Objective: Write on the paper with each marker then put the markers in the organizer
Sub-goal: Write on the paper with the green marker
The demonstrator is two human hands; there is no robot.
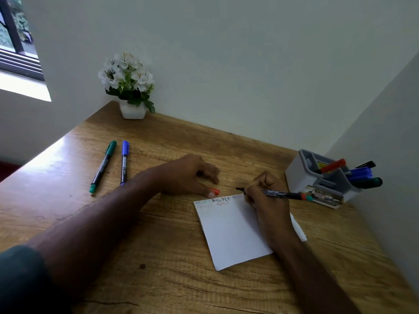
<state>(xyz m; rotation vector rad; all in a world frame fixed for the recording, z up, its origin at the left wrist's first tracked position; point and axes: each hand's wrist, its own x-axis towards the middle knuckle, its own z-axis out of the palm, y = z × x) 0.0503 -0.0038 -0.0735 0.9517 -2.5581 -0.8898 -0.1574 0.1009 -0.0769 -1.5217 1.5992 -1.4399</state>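
Note:
A white paper [231, 232] lies on the wooden desk, with rows of letters along its top edge. My right hand [267, 200] grips an uncapped black-barrelled marker [281, 194] with an orange end, its tip just beyond the paper's top right corner. My left hand [190, 175] rests on the desk above the paper's top left corner and holds an orange cap [215, 191] between thumb and fingers. A green marker [103, 166] and a blue marker [124, 163] lie capped at the left. The grey organizer [322, 177] at the right holds several markers.
A white pot of white flowers [130, 87] stands at the desk's back corner. Walls close in behind and on the right side. A small printed box [326, 198] lies against the front of the organizer. A window is at far left.

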